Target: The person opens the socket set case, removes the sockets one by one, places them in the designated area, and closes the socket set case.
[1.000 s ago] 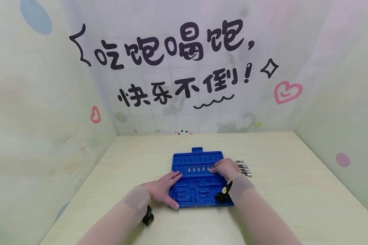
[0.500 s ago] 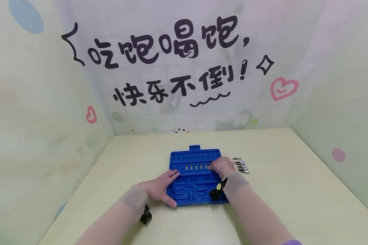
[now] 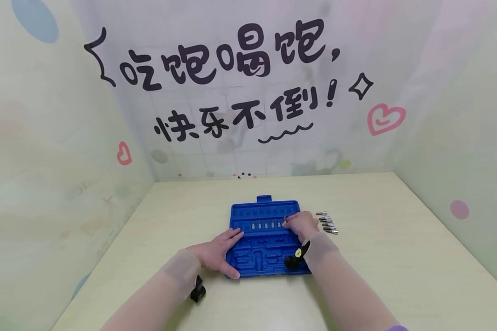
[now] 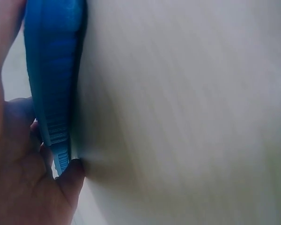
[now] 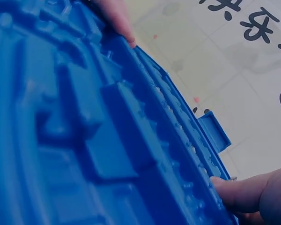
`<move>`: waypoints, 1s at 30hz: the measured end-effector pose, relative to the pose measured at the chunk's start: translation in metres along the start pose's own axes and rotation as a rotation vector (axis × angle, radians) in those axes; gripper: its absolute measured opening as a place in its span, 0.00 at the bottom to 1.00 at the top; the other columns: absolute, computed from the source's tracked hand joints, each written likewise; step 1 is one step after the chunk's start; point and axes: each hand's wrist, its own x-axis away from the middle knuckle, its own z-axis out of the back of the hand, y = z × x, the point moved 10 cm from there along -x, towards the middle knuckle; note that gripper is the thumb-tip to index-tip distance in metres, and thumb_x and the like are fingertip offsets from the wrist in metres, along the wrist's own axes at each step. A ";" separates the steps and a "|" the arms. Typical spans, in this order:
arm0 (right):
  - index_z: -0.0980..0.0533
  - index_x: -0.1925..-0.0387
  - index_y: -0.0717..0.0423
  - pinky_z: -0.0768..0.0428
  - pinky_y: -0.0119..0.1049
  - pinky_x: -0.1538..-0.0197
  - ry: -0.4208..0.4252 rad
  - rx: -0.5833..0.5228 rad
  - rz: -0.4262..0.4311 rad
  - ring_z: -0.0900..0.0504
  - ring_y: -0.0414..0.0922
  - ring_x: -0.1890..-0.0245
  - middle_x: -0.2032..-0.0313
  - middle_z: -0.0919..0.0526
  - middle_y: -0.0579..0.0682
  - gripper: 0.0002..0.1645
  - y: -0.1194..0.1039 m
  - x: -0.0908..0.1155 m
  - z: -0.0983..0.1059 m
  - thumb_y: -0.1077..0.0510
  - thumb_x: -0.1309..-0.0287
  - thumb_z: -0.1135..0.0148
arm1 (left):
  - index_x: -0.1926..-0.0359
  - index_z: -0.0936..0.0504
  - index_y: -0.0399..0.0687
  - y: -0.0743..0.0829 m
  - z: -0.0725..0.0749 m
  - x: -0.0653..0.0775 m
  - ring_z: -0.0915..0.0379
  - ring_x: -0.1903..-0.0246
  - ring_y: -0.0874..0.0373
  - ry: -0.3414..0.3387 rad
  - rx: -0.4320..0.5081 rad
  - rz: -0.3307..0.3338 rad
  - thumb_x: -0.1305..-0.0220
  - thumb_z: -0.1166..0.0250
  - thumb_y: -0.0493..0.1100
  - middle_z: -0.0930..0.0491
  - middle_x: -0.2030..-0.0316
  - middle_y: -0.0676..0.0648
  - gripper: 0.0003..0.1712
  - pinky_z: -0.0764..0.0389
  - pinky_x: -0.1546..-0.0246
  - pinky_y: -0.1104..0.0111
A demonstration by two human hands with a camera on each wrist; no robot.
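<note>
A blue moulded tool case (image 3: pixel 242 253) lies spread flat, with several short silver bit sockets (image 3: pixel 266 225) standing in a row in its upper slots. My left hand (image 3: pixel 213 254) rests on the case's left side, fingers spread over the edge and thumb by the front corner. At the right end of that row my right hand (image 3: pixel 303 225) pinches a small bit socket (image 3: pixel 285 219), mostly covered by the fingers. In the right wrist view the thumb (image 5: pixel 239 192) touches the case's slotted strip, and only a little metal tip shows beyond it.
Several loose bit sockets (image 3: pixel 328 225) lie on the pale table (image 3: pixel 368 257), just right of the right hand. The case's latch tab (image 3: pixel 264 198) sticks out at the back. A printed wall (image 3: pixel 215 161) closes off the far side. Black camera mounts (image 3: pixel 198 292) hang under both wrists.
The head view has shifted slightly. Both hands stay at the case; a bit socket now shows at the right fingertips, where it was hardly visible half a second ago.
</note>
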 end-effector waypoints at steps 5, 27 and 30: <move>0.15 0.66 0.59 0.39 0.58 0.39 -0.020 -0.035 0.033 0.43 0.63 0.42 0.49 0.24 0.61 0.08 0.003 -0.005 0.000 0.60 0.50 0.27 | 0.23 0.56 0.56 0.000 0.000 -0.001 0.71 0.26 0.49 -0.002 -0.004 0.004 0.56 0.27 0.68 0.64 0.24 0.51 0.67 0.50 0.33 0.45; 0.15 0.64 0.60 0.38 0.58 0.38 -0.036 -0.082 0.050 0.43 0.62 0.41 0.46 0.28 0.65 0.10 0.005 -0.011 -0.003 0.60 0.49 0.28 | 0.23 0.56 0.57 -0.001 0.001 -0.001 0.71 0.26 0.49 -0.001 0.006 0.007 0.56 0.27 0.68 0.64 0.24 0.51 0.67 0.50 0.33 0.45; 0.15 0.63 0.61 0.38 0.58 0.39 -0.042 -0.077 0.047 0.43 0.62 0.42 0.45 0.29 0.65 0.10 0.006 -0.011 -0.003 0.60 0.48 0.28 | 0.23 0.56 0.57 0.000 0.000 0.000 0.71 0.26 0.49 -0.001 0.007 0.002 0.56 0.27 0.67 0.64 0.24 0.51 0.67 0.50 0.33 0.45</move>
